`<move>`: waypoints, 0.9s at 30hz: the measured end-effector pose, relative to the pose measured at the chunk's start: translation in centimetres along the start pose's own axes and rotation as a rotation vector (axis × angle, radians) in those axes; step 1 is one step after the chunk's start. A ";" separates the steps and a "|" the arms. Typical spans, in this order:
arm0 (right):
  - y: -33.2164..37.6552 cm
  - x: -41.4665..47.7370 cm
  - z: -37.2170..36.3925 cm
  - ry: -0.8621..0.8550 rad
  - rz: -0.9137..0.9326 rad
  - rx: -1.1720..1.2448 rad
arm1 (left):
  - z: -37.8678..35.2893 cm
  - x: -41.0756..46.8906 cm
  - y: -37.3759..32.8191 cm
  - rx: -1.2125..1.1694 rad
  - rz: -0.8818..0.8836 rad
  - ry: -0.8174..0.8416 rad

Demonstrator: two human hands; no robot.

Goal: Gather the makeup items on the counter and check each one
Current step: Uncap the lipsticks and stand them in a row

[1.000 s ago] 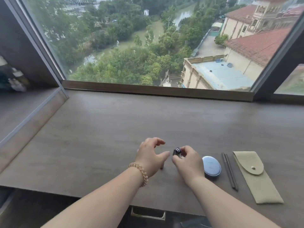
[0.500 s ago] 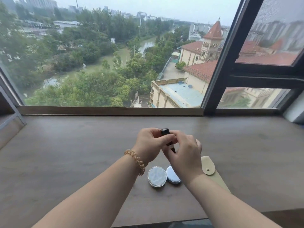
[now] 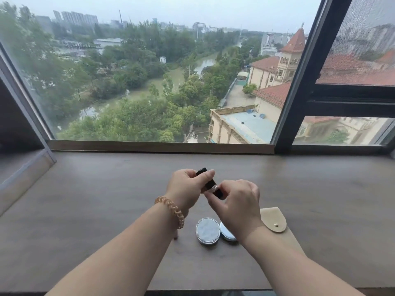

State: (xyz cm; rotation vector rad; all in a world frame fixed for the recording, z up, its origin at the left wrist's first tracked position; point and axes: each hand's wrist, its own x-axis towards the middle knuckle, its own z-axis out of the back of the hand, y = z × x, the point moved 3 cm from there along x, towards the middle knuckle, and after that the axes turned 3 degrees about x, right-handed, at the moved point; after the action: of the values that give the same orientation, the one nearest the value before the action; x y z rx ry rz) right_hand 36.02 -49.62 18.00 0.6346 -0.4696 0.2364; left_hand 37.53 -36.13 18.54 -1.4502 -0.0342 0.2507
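Lipstick tube point(image 3: 210, 183), black with a silver band, held tilted above the counter point(image 3: 85, 210) for inspection. The left hand point(image 3: 186, 189) has its fingers clamped on the upper cap end; the right hand point(image 3: 235, 201) pinches the lower base, an opposed grip that likely serves to pull cap from base. Below the fingers, two round compacts point(image 3: 208, 230) lie touching, beside a beige pouch point(image 3: 274, 220), probably awaiting their turn.

Second round compact point(image 3: 227, 233) and beige pouch point(image 3: 275, 221) — both half hidden behind the right hand point(image 3: 237, 201).
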 end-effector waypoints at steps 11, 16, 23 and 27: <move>-6.2 -3.9 -0.9 0.240 -0.252 0.272 | 10.8 2.4 -3.6 -0.269 0.090 -0.346; -3.6 -1.6 -1.6 0.281 -0.382 0.505 | 5.3 0.6 0.5 -0.293 0.150 -0.163; -2.1 -1.3 -3.6 0.216 -0.423 0.740 | 0.9 -0.4 3.4 -0.165 0.016 0.034; -2.0 -1.8 -5.0 0.292 -0.497 0.953 | 0.7 0.2 4.1 -0.240 0.016 0.027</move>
State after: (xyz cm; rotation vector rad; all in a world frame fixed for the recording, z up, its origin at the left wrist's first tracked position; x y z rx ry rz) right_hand 36.90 -48.18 12.57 1.5927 0.1290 0.0604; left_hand 37.03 -34.98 14.61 -1.6929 -0.0320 0.2461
